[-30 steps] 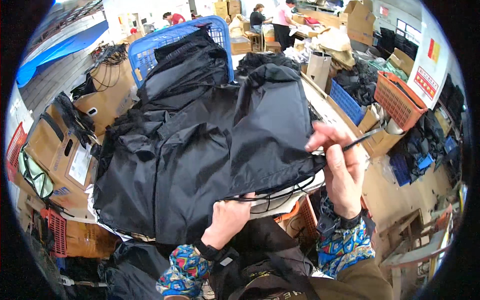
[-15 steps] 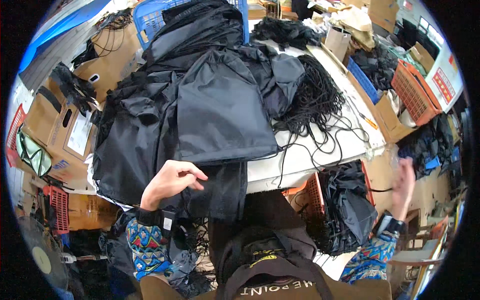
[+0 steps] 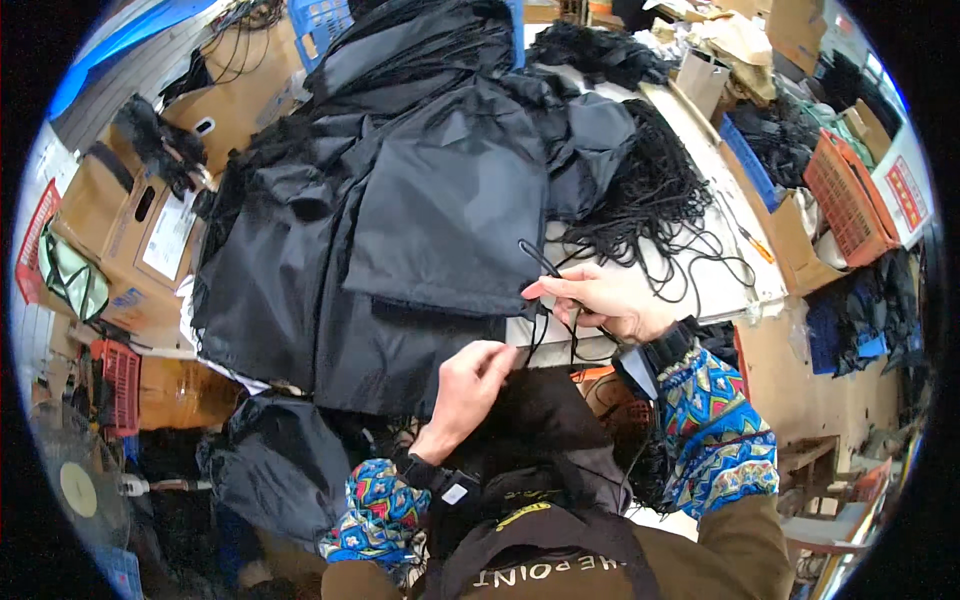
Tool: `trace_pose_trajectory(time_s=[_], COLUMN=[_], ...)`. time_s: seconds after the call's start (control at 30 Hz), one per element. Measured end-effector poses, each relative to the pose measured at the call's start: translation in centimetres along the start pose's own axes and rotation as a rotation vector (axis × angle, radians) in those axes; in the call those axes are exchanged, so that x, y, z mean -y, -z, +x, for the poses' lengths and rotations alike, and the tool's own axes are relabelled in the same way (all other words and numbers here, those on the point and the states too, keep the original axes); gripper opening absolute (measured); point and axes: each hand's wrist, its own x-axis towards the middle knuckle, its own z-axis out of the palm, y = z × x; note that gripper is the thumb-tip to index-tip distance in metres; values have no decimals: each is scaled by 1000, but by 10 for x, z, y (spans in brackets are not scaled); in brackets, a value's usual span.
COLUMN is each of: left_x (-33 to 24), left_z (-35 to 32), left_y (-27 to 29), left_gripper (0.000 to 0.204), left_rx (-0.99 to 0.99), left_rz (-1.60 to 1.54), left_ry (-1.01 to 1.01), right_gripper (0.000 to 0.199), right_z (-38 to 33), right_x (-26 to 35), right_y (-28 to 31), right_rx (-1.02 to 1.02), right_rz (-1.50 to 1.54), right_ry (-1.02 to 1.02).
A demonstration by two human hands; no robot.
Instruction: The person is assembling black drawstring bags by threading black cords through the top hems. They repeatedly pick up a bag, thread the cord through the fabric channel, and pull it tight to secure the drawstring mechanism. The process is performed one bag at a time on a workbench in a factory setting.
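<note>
A black drawstring-type fabric bag point(image 3: 450, 200) lies flat on top of a pile of similar bags at the table's near side. At its lower right corner, my right hand point(image 3: 610, 303) is closed in a pinch on a black cord point(image 3: 538, 256); a stiff-looking loop of it sticks up past the fingertips. Just below and left of that, my left hand point(image 3: 468, 390) has thumb and forefinger pressed together by a dangling cord strand, apparently gripping it. The fingertips partly hide the contact.
A heap of loose black cords point(image 3: 655, 190) spreads over the white tabletop point(image 3: 720, 270) to the right. More black bags rise in front of a blue crate point(image 3: 312, 28) behind. Cardboard boxes point(image 3: 130, 250) stand at left; an orange crate point(image 3: 850, 200) is at right.
My right hand has come in from the far right to the bag's corner with a cord. My left hand has moved right and down toward it. The view has shifted slightly.
</note>
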Motion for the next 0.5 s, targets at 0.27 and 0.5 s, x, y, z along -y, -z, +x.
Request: trace_pose_trajectory(time_s=[0.27,0.5], left_x=[-19,-22], left_z=[-6,7], left_y=[6,3], left_gripper=[18,15], left_rx=[-186,-147], left_rz=[-808,-824], left_ry=[296,314], right_gripper=[36,34], right_z=[2,-2], right_x=[-17,-33], right_y=[-39,-47], right_rx=[149,-2], right_rz=[95,-117], right_ry=[206,456])
